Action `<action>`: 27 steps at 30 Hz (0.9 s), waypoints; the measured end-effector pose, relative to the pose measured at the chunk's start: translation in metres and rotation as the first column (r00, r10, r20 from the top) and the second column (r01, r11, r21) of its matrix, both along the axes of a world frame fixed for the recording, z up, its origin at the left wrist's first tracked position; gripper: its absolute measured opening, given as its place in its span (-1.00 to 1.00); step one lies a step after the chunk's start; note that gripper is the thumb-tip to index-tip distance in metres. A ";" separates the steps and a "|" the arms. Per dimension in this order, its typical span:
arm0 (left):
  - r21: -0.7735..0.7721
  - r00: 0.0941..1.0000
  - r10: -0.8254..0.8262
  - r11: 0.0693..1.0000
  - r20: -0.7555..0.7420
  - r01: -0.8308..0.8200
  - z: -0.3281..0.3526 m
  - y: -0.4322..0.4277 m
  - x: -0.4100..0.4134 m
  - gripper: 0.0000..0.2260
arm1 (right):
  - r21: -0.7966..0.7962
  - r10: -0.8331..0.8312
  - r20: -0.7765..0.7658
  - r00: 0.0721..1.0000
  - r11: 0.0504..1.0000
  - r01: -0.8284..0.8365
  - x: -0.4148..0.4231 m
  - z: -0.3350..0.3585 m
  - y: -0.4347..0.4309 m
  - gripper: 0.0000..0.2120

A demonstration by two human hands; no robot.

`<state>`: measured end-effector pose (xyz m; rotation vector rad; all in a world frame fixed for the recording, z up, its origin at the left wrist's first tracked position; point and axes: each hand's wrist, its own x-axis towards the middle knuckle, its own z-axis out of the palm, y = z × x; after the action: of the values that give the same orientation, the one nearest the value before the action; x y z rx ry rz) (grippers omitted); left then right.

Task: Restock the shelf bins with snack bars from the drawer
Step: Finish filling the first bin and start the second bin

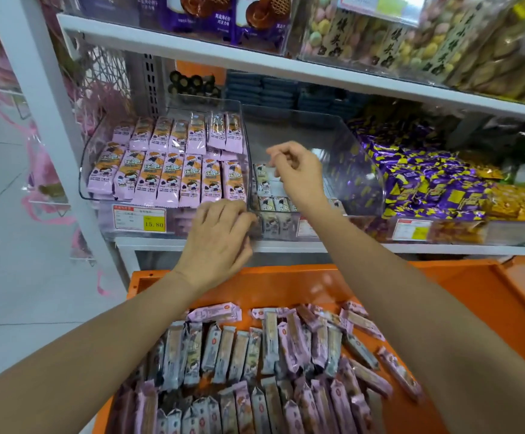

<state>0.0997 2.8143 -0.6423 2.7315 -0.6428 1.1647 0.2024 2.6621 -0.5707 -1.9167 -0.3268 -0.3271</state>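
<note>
Clear plastic at the grip: left hand (220, 236) with fingers curled on the front lip of the middle bin (361, 170); right hand (295, 175) inside it, fingers bent over a few grey-white snack bars (267, 186) on its floor, pinching one or not, cannot tell. Beside it, left bin (86, 170) packed with glossy pink bars (173, 180). Below, orange drawer (474, 292) heaped with flat pink and grey wrapped bars (254, 355).

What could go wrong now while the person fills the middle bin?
1. The orange drawer holds pink and grey snack bars mixed, so a pink one could end up in the middle bin, which holds grey bars.
2. The left bin is packed to its front lip; the left hand beside it might knock pink bars off.
</note>
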 end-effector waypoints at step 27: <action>0.426 0.312 0.391 0.903 -0.866 0.051 -0.201 -0.004 -0.080 -0.59 | -0.740 -0.315 -0.599 0.737 0.568 -0.359 -0.152 -0.292 -0.034 -0.51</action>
<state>0.0199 2.8106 -0.8438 3.1175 -0.3673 -0.8164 0.0504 2.6277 -0.8624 -2.8010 0.0386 0.7414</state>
